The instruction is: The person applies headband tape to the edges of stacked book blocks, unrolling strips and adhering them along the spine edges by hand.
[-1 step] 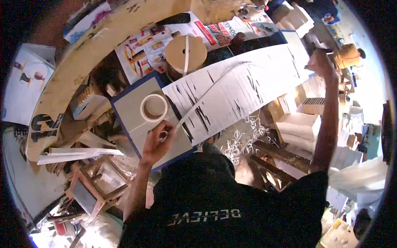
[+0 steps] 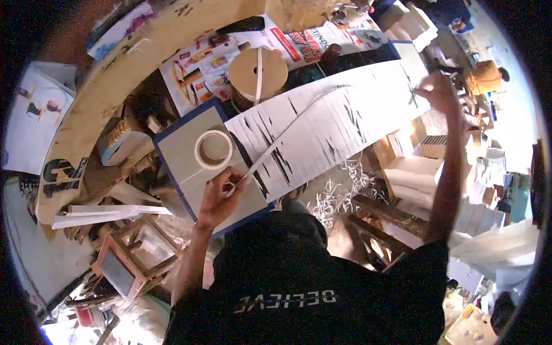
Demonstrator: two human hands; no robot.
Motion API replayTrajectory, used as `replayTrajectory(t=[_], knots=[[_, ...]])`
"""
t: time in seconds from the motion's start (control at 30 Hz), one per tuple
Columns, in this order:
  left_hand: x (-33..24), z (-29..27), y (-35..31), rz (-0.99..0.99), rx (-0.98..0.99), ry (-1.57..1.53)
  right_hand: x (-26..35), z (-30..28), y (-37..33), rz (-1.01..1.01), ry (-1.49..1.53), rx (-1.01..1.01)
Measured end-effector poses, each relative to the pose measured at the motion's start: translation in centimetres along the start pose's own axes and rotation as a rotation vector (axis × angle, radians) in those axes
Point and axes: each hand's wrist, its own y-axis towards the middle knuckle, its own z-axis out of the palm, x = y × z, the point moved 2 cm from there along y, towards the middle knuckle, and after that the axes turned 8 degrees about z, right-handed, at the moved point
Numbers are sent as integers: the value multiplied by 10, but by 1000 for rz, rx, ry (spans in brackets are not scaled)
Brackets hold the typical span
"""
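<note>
My left hand pinches a thin white strip over a grey board with a blue border. The strip slants up and right across a long row of overlapping white sheets with dark streaks; its far end fades into the white. At the right end of those sheets is my right hand, fingers drawn together; what they hold, if anything, I cannot make out. A roll of wide cream tape lies on the board just above my left hand.
Behind the sheets stands a large brown spool with a white band across it, on a printed banner. White scraps litter the floor. Stacked white blocks sit at right, a wooden frame stool at lower left. Another person is far right.
My right hand has come inward to the left and slightly down, over the end of the sheets. My left hand has shifted very slightly right with the strip.
</note>
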Motion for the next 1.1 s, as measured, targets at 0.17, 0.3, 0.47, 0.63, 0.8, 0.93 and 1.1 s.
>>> replayTrajectory(t=[0.17, 0.3, 0.47, 0.63, 0.8, 0.93, 1.1], knots=[[-12, 14, 20, -158, 32, -60, 205, 128, -84, 171, 766, -31], [-4, 22, 24, -62, -10, -26, 264, 180, -117, 86, 564, -36], [-34, 19, 12, 63, -56, 57, 269, 181, -122, 89, 538, -41], [-40, -9, -19, -112, 100, 94, 263, 174, -119, 208, 505, -40], [-27, -47, -63, -266, 174, 69, 241, 182, -126, 177, 413, -202], [32, -120, -128, -344, 283, 118, 225, 184, -129, 239, 380, -257], [23, -123, -82, -43, 325, 123, 218, 172, -120, 283, 372, -277]])
